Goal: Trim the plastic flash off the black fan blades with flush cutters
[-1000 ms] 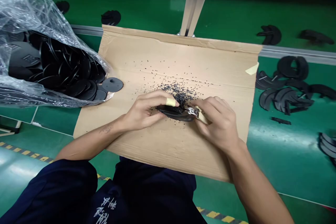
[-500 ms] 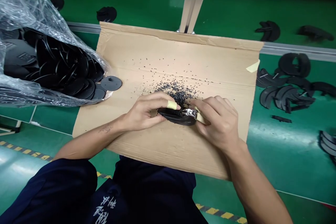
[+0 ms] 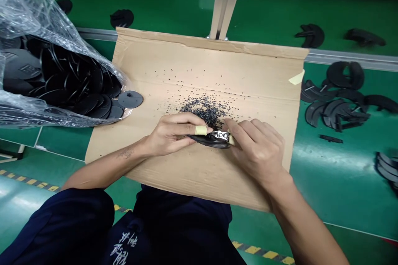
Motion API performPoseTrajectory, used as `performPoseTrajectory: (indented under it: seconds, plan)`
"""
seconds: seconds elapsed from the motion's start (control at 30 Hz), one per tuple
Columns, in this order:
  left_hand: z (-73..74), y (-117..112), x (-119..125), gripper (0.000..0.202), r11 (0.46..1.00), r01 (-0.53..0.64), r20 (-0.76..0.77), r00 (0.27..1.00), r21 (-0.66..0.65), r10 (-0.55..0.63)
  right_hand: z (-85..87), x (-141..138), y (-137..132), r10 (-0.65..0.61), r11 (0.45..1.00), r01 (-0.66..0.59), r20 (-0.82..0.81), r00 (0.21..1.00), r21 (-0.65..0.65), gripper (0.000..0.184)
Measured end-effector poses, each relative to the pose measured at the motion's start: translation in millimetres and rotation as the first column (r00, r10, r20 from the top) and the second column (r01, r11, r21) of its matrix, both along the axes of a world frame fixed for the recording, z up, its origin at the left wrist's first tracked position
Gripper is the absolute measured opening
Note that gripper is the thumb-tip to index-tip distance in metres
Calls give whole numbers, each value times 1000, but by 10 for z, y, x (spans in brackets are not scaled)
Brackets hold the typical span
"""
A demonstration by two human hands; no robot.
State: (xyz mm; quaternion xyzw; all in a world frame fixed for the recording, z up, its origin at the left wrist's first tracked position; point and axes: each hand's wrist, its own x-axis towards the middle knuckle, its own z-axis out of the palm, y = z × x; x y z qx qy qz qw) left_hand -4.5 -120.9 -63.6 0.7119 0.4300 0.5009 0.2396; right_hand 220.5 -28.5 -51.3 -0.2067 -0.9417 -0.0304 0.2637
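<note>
My left hand (image 3: 172, 133), with a yellow wrap on one finger, is closed on a black plastic disc (image 3: 210, 140) held edge-on just above a sheet of cardboard (image 3: 248, 74). My right hand (image 3: 256, 147) is closed round a small metal cutter (image 3: 223, 135) whose jaws meet the disc's upper edge. A heap of black plastic trimmings (image 3: 205, 109) lies on the cardboard just beyond both hands.
A clear plastic bag (image 3: 37, 29) full of black discs lies at the left, one disc (image 3: 130, 99) spilling onto the cardboard. Several black curved parts (image 3: 337, 109) lie on the green surface at the right. A metal rail (image 3: 351, 57) and a pale post (image 3: 225, 0) stand behind.
Both hands have shifted slightly toward me with the disc and cutter. The disc has turned a little in my left hand, and the cutter sits further left along its edge.
</note>
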Motion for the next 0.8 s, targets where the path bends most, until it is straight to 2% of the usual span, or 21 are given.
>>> performPoseTrajectory:
  seconds: [0.07,0.13,0.2,0.27,0.33,0.5,0.57,0.63,0.67,0.73,0.8]
  plan:
    - [0,0,3,34,1000,4,20,1000,3,-4,-20,-4,-15,6,998,-7,-22,1000,-55,16]
    - [9,3,5,35,1000,3,47,999,0,-3,-44,-12,-19,38,976,-54,-81,996,-209,18]
    - [22,7,9,36,1000,8,62,998,-7,-8,-61,-17,-9,51,909,-118,-175,983,-400,19]
    - [35,10,12,35,1000,18,66,998,-9,-17,-72,-16,14,21,839,-149,-242,970,-524,18]
    - [43,13,15,33,1000,18,55,998,-5,-18,-87,-11,41,-16,829,-117,-232,973,-546,16]
    - [38,20,14,31,999,-22,-11,1000,24,23,-142,-15,61,-11,906,-22,-76,997,-423,20]
    - [32,21,13,33,999,-28,-31,999,35,29,-133,-31,46,-27,892,-23,-103,994,-452,19]
    - [29,21,11,33,998,-34,-58,998,46,37,-92,-50,28,-90,812,-43,-197,976,-582,14]
    - [28,20,10,32,998,-35,-75,996,54,39,-63,-60,21,-129,741,-68,-241,962,-669,11]
    - [25,15,8,30,996,-39,-119,992,78,48,-1,-75,8,-178,564,-141,-286,942,-814,13]
    - [20,8,7,28,992,-45,-171,983,116,65,48,-87,-5,-170,419,-206,-299,939,-884,20]
